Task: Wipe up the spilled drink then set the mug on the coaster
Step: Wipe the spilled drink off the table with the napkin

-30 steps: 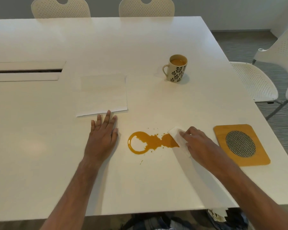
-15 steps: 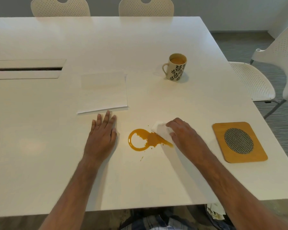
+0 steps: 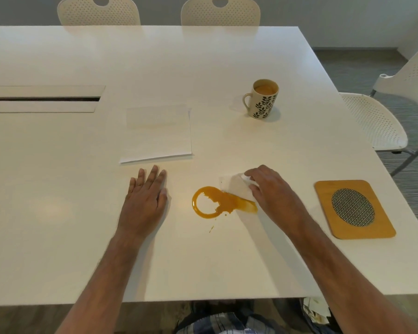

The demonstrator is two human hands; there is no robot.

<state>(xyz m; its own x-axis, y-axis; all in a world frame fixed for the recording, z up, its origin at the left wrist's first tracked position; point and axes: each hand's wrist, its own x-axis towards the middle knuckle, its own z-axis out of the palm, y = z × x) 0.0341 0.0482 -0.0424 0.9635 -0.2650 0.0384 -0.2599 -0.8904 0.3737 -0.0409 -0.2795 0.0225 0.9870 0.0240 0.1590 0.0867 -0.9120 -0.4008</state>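
An orange spill (image 3: 217, 202) shaped like a ring with a blotch lies on the white table (image 3: 203, 68), near the front middle. My right hand (image 3: 273, 191) presses a white paper napkin (image 3: 235, 186) flat onto the spill's right edge, and the napkin's lower rim is stained orange. My left hand (image 3: 146, 197) rests flat on the table to the left of the spill, fingers spread, holding nothing. A cream mug (image 3: 263, 98) with a black leaf pattern, full of orange-brown drink, stands upright further back. The wooden coaster (image 3: 353, 208) with a woven oval centre lies at the right.
A stack of white napkins or paper (image 3: 157, 133) lies behind my left hand. A cable slot (image 3: 43, 99) is set into the table at the left. White chairs stand at the far side (image 3: 218, 10) and at the right (image 3: 383, 116).
My right hand slid the napkin leftward across the right part of the spill, which is now smaller. The left hand and the mug stayed put.
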